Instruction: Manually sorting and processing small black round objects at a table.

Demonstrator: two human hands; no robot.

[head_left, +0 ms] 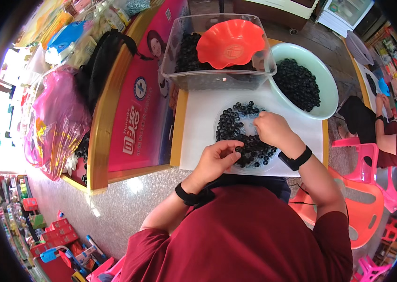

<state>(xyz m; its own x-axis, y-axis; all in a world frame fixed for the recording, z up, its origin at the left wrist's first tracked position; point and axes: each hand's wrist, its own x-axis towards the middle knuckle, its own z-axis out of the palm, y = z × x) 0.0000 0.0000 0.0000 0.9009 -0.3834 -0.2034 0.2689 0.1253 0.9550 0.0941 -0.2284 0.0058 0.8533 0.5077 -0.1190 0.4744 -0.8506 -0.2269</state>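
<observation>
On the white tabletop [198, 127] lies a clear round tray [218, 123] with many small black ring-like pieces [229, 123] spread over it. My left hand [217, 157] is at the tray's near left edge, thumb and forefinger pinched on one of these small black pieces [239, 149]. Over the tray's right side is my right hand [274, 128], its fingers curled together; what they hold, if anything, is hidden. Behind the tray stands a clear plastic bin [217, 83] with dark pieces inside and a red wavy-edged bowl [231, 44] resting on top.
A pale green basin [327, 101] holding more black pieces stands at the table's back right. Left of the table is a pink-sided counter [137, 103] piled with bags. An orange stool [360, 211] is at my right. Farther right, another person [396, 141] sits at a table.
</observation>
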